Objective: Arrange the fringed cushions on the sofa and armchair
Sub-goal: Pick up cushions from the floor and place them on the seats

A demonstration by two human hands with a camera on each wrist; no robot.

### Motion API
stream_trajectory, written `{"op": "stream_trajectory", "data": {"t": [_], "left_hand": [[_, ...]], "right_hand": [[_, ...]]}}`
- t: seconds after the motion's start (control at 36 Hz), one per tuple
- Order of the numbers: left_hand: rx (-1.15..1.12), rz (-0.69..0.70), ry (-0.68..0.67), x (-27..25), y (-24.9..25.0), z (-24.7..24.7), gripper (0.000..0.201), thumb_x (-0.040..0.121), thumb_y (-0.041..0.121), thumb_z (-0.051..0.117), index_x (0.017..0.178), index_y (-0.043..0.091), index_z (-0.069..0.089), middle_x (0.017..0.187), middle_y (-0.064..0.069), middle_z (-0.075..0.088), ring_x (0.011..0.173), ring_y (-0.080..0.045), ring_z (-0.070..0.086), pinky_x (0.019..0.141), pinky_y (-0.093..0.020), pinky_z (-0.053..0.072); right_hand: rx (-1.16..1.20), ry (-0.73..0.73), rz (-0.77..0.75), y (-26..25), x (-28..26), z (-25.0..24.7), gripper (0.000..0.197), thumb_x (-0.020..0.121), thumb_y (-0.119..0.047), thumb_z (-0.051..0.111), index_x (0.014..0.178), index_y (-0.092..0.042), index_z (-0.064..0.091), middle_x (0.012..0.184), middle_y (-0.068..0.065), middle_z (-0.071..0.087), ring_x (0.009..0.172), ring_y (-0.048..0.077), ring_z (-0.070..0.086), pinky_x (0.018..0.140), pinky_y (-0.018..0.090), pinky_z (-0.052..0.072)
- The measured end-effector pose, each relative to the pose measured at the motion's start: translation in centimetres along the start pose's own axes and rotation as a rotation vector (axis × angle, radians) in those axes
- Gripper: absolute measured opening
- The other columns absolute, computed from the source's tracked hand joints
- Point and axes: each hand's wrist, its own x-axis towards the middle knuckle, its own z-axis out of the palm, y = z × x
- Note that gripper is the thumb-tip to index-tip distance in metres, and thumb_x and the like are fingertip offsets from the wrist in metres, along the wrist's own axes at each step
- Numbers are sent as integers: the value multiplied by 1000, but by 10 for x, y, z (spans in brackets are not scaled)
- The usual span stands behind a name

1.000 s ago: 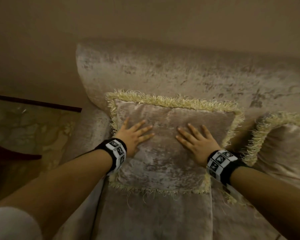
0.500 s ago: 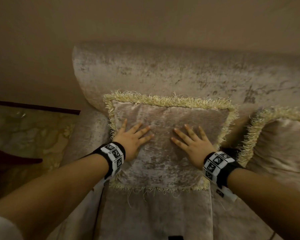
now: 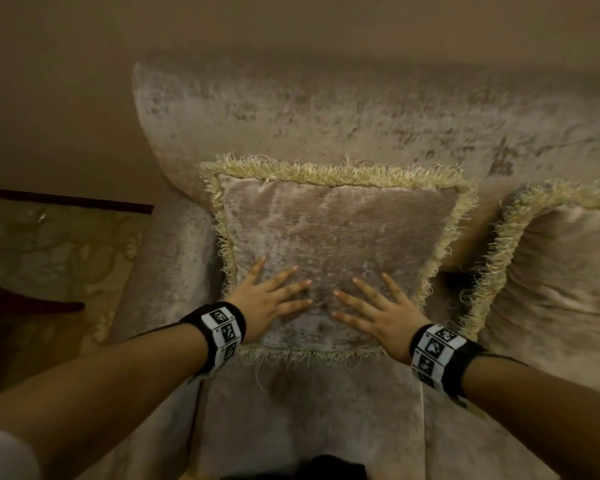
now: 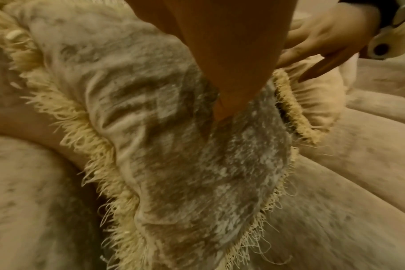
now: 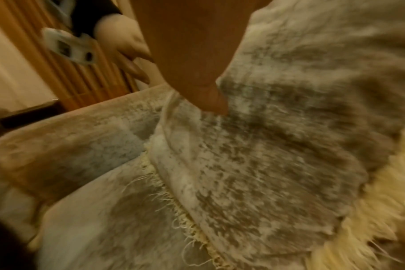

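Two hands flat on one fringed cushion, a second cushion cut off at the right edge.

Two fringed cushions show: the near cushion [image 3: 333,237] leans in the middle of the frame against the sofa [image 3: 326,112] back, beside the armrest at its left; the second cushion [image 3: 561,271] stands at the right, partly out of frame. The left hand [image 3: 267,303] and right hand [image 3: 378,313] both lie on the near cushion's lower face, fingers straight and spread, gripping nothing, fingertips close together. Two marked wristbands [image 3: 219,332] show. Both wrist views are blurred; palms hide most fingers there.
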Motion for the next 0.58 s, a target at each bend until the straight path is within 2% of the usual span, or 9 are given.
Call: {"op": "stream_trajectory", "data": {"t": [0.03,0.08,0.11,0.17,0.25,0.33,0.5,0.58], "left_hand": [[-7,-32,-20,3,-1,1,78,98,21,39,150,37,-18,153,6,-35,140,-28,-33,103,-68,-19],[-35,-124,-80,6,-4,6,82,96,20,41,150,36,-18,156,5,-31,143,-28,-29,105,-69,-15],[-55,-173,-116,8,-6,8,84,95,22,44,150,36,-18,156,5,-31,143,-29,-28,105,-69,-13],[-88,-243,-188,11,-9,11,90,94,28,51,150,36,-19,155,6,-33,143,-28,-29,106,-70,-11],[-117,-293,-294,15,-10,5,85,97,30,48,150,36,-19,155,6,-33,143,-27,-29,106,-70,-11],[-153,-316,-341,18,-6,-8,80,97,32,45,152,35,-14,157,5,-29,145,-28,-25,107,-70,-10],[-216,-349,-376,16,3,-21,84,94,36,50,153,32,-9,159,3,-25,147,-30,-19,110,-69,-4],[-252,-337,-372,12,5,-30,80,94,30,49,154,35,-4,161,1,-18,147,-32,-16,110,-69,-2]], "right_hand": [[22,-27,30,2,2,-1,101,74,-13,68,152,-37,10,158,-3,-22,144,31,-23,107,63,-18],[82,-129,138,9,6,-2,92,86,-9,51,151,-39,-7,152,-6,-32,139,28,-31,105,61,-23],[110,-219,213,13,7,-4,88,90,-7,43,149,-38,-14,150,-8,-37,137,26,-35,106,61,-22],[152,-374,314,19,10,-5,83,93,-6,36,150,-37,-15,152,-9,-36,141,26,-31,110,61,-13],[184,-417,354,16,16,-3,82,93,-8,37,151,-36,-14,153,-8,-35,142,28,-29,110,63,-12],[207,-472,377,10,23,-9,80,93,-7,37,152,-33,-11,154,-7,-34,142,29,-30,111,64,-11],[243,-504,374,6,21,-26,79,92,-7,43,153,-33,0,157,-4,-28,144,32,-24,113,64,-5],[310,-499,365,4,17,-37,76,93,-7,41,154,-32,4,159,-1,-23,145,32,-21,114,63,-5]]}}
